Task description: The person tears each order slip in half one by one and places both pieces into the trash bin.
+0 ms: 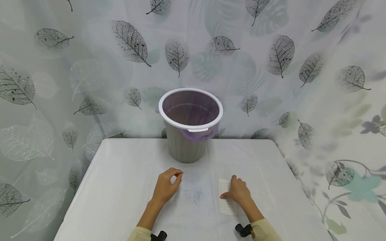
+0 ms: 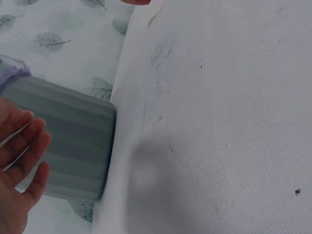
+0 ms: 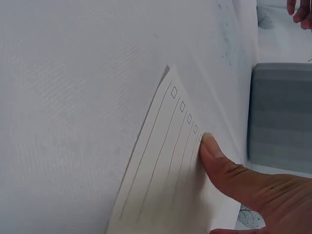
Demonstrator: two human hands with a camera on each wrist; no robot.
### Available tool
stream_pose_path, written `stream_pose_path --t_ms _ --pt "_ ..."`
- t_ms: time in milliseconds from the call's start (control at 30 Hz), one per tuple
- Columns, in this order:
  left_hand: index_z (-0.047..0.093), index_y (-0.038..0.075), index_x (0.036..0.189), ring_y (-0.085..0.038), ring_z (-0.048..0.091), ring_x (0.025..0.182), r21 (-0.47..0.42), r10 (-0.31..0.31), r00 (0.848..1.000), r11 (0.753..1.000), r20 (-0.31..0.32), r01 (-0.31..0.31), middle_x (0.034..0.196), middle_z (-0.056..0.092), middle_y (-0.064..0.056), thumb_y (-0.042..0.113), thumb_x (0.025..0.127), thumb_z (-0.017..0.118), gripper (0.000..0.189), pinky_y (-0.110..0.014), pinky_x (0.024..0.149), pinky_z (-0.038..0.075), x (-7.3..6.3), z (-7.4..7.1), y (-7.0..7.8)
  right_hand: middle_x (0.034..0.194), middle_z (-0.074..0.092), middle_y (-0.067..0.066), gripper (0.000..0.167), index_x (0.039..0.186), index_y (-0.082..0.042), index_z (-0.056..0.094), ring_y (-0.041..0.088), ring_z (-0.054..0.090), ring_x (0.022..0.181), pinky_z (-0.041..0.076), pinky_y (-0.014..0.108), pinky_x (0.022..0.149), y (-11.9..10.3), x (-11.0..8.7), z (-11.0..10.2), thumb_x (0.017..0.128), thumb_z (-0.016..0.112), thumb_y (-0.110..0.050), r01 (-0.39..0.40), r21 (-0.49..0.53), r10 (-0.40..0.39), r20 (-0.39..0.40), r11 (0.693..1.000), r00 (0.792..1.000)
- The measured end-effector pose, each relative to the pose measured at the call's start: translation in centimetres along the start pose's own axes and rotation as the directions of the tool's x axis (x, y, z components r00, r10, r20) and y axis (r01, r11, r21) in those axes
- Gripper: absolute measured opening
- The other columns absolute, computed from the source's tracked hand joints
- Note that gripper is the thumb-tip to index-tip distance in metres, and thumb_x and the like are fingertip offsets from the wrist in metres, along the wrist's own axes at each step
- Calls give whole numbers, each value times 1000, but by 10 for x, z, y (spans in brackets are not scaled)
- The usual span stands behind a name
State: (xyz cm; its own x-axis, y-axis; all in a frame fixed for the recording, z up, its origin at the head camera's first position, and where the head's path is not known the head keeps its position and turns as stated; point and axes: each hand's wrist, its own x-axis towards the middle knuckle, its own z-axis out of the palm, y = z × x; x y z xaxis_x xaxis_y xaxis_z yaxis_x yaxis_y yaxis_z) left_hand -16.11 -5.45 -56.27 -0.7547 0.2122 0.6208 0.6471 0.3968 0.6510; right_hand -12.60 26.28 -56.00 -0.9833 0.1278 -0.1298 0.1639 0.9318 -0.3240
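Observation:
A narrow cream checklist paper [image 1: 227, 208] with ruled lines and small boxes lies on the white-covered table; whether it is one sheet or a pad, I cannot tell. My right hand [image 1: 239, 191] grips it, thumb at its left edge and fingers toward its far right side. In the right wrist view the thumb [image 3: 234, 178] presses the edge beside the boxes; the other fingers are mostly hidden. Left of the paper, my left hand [image 1: 166, 186] hovers over the table with fingers loosely bent. Nothing shows between those fingers [image 2: 29, 161] in the left wrist view.
A grey trash bin [image 1: 184, 144] with a white rim [image 1: 191, 89] and purple liner [image 1: 196, 135] stands at the table's back, beyond both hands. Dark specks [image 1: 197, 195] mark the table [image 1: 129, 167] between the hands. A leaf-patterned curtain [image 1: 99, 73] surrounds the table's back and sides.

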Motion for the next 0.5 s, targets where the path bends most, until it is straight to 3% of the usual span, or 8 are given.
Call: stream_pose_path --t_ms 300,500 --pt "76 12 98 -8 66 84 -2 -3 1000 1000 -2 3 91 71 8 -4 89 75 19 -30 74 57 -2 1 -1 101 54 33 99 125 22 44 49 63 91 55 57 80 4 4 -2 60 104 -24 -1 71 -2 30 998 1000" --pt "76 13 98 -8 66 84 -12 -8 1000 1000 7 8 91 71 6 -3 90 75 19 -30 75 56 0 2 -2 90 62 24 75 109 13 52 38 65 85 55 51 76 2 7 -1 62 103 -15 22 127 -28 44 992 999"
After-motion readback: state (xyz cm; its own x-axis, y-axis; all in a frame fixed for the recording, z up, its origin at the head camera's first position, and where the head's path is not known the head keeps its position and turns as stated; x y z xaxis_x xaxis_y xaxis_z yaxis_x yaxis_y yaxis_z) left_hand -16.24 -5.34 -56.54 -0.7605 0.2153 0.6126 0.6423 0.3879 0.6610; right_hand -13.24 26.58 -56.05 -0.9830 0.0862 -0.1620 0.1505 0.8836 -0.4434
